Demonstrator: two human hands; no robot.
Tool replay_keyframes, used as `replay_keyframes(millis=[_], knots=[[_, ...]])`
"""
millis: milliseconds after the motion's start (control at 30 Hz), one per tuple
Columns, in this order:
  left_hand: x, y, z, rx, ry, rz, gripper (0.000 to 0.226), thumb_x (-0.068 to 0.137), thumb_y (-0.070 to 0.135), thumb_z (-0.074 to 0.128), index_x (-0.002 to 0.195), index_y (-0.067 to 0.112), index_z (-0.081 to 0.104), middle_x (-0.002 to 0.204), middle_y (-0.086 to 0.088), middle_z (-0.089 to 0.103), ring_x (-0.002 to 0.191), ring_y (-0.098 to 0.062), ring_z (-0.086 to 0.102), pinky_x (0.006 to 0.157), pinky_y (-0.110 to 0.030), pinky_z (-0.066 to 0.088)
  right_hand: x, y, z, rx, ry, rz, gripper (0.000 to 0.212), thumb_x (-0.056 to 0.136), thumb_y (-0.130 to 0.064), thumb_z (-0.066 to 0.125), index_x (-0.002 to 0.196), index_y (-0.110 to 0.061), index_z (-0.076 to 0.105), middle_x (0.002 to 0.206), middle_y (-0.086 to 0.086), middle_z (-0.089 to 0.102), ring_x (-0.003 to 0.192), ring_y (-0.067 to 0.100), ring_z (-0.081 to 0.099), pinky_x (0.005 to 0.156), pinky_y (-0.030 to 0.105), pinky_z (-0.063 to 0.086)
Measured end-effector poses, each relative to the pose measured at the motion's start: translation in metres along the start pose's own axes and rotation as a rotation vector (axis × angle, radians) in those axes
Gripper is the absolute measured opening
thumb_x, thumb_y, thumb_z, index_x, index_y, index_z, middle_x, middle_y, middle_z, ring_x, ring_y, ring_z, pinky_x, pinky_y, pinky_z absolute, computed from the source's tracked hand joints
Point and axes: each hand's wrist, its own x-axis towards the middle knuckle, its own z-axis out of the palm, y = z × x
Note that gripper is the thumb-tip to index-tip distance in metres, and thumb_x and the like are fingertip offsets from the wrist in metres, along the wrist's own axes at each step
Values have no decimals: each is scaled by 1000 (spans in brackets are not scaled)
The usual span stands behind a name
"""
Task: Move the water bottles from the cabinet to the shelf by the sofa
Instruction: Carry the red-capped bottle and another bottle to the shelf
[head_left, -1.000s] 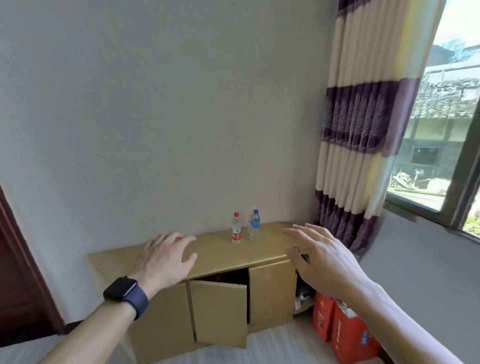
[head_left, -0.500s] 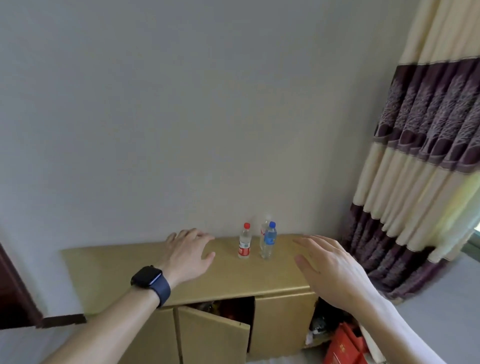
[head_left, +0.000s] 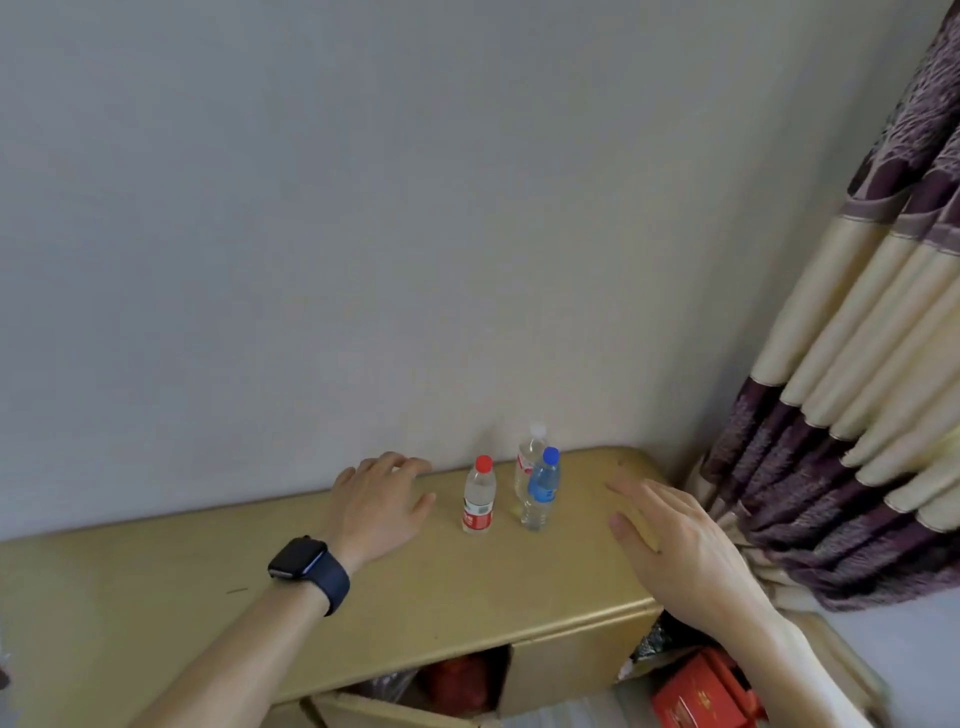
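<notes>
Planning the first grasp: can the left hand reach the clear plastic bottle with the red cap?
Probably yes: the open left hand is beside the red-capped clear plastic bottle, with only bare yellow cabinet top between.

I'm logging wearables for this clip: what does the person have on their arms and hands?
The left hand and right hand are bare, with no gloves, and neither forearm shows a sleeve. On the left wrist sits a smartwatch with a dark rounded-rectangle face and a dark blue band. No ring can be made out in this view.
</notes>
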Motion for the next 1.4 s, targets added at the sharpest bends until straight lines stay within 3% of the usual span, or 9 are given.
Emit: replay_keyframes(millis=[133, 400, 467, 600, 733, 833, 1033, 1267, 1400], knots=[[53, -5, 53, -38, -119, -48, 47, 94, 47, 45, 139, 33, 46, 143, 7, 47, 127, -20, 48, 104, -36, 38, 64, 34, 47, 49, -142, 25, 39, 96, -49, 47, 134, -44, 48, 134, -24, 52, 127, 8, 43, 94, 24, 39], [163, 15, 130, -56, -356, -185, 51, 95, 43, 43, 143, 30, 34, 139, 0, 50, 123, -26, 50, 101, -40, 38, 240, 88, 116, 105, -437, 30, 53, 93, -65, 40, 140, -42, 43, 146, -16, 42, 135, 11, 38, 105, 29, 36], [183, 24, 144, -64, -363, -206, 54, 94, 48, 43, 143, 33, 30, 134, 0, 53, 118, -26, 53, 98, -39, 39, 280, 93, 132, 47, -515, 21, 56, 94, -63, 39, 144, -40, 38, 147, -9, 42, 134, 15, 40, 100, 29, 37], [207, 38, 170, -63, -417, -252, 63, 92, 55, 41, 148, 39, 17, 128, 0, 55, 115, -27, 54, 96, -39, 40, 335, 101, 171, -16, -704, 79, 59, 92, -64, 39, 145, -39, 33, 126, 4, 59, 112, 24, 54, 85, 35, 43], [219, 39, 187, -61, -443, -253, 52, 95, 53, 38, 144, 42, 25, 124, 0, 56, 109, -25, 56, 91, -37, 44, 360, 109, 207, -128, -803, 38, 37, 90, -54, 41, 121, -33, 45, 106, -4, 64, 89, 20, 57, 73, 34, 45], [225, 39, 194, -33, -442, -267, 39, 97, 48, 36, 134, 36, 37, 120, -2, 54, 103, -24, 56, 85, -36, 44, 367, 115, 226, -132, -782, 2, 18, 92, -43, 42, 102, -29, 43, 90, -4, 62, 80, 20, 57, 62, 33, 40], [230, 47, 207, -9, -427, -296, 42, 100, 50, 31, 134, 26, 33, 114, -6, 55, 98, -29, 60, 75, -38, 47, 366, 116, 240, -140, -768, 55, 18, 95, -43, 39, 101, -25, 38, 69, -12, 52, 64, 12, 51, 60, 33, 36], [231, 44, 210, 26, -459, -256, 47, 102, 51, 27, 139, 21, 29, 109, -7, 60, 87, -31, 65, 66, -36, 48, 367, 121, 238, -80, -695, 225, 34, 96, -48, 36, 112, -18, 42, 94, 2, 63, 86, 25, 60, 72, 36, 47], [226, 15, 200, -151, -407, -338, 37, 101, 49, 32, 121, 17, 34, 99, -2, 64, 81, -27, 63, 65, -36, 50, 358, 129, 211, 112, -532, 383, 30, 98, -44, 39, 111, -17, 42, 96, 7, 63, 86, 28, 59, 76, 39, 48]])
